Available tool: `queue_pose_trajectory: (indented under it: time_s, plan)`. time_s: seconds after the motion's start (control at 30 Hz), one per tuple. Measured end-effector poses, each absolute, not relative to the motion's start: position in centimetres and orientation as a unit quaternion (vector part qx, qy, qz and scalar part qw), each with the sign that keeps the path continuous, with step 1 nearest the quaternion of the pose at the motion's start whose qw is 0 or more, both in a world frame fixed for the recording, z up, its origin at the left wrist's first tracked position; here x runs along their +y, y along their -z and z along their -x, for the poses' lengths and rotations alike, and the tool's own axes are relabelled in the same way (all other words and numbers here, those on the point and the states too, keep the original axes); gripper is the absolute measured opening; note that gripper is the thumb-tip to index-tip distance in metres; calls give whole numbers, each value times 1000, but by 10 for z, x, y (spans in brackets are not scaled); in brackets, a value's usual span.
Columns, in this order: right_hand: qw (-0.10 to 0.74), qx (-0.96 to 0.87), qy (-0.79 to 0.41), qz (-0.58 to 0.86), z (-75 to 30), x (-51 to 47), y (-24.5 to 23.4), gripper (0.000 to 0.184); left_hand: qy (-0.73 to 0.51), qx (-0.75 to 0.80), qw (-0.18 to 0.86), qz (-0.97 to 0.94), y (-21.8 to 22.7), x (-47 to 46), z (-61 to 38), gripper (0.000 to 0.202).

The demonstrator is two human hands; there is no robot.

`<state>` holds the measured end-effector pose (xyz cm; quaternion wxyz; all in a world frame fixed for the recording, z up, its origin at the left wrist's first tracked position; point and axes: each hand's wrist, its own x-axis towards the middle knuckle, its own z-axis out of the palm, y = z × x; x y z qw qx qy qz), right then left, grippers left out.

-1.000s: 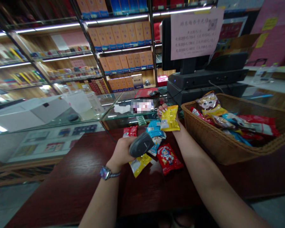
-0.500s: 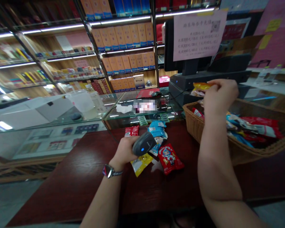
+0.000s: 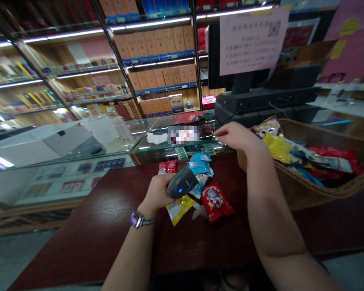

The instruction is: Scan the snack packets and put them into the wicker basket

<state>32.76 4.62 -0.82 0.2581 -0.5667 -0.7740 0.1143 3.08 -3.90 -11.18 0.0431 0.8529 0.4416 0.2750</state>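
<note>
My left hand (image 3: pixel 159 190) is closed around a dark barcode scanner (image 3: pixel 182 184) with a lit blue dot. It is held just above several snack packets on the dark red table. Beside the scanner lie a yellow packet (image 3: pixel 179 209), a red packet with a cartoon figure (image 3: pixel 216 202) and light-blue packets (image 3: pixel 199 162). A smaller red packet (image 3: pixel 167 166) lies behind my left hand. Left of the wicker basket (image 3: pixel 336 197), my right hand (image 3: pixel 235 136) hangs in the air with its fingers loosely stretched and nothing visible in them. A yellow packet (image 3: pixel 276 148) lies on top inside the basket.
A monitor with a paper notice (image 3: pixel 251 44) stands on a black base behind the basket. At the back is a glass counter (image 3: pixel 151 151) bearing a white tissue and a mouse. A white box (image 3: pixel 45 135) and a clear plastic tub (image 3: pixel 101 131) stand to the left.
My right hand has let go of the yellow packet, which now lies in the basket, and has moved left and down. The left hand and scanner have barely moved.
</note>
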Motion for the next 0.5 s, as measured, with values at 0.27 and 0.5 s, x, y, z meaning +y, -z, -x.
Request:
queue_pose_trajectory:
  time_s: [0.27,0.5]
  plan:
    - [12,-721,-272,637,-279,120,100,33,-284,437,45,-852,111,-38,-29,28]
    - [103,-659,-343,661,-276,142,144,28,-278,441,52,-852,113,-38,-29,27]
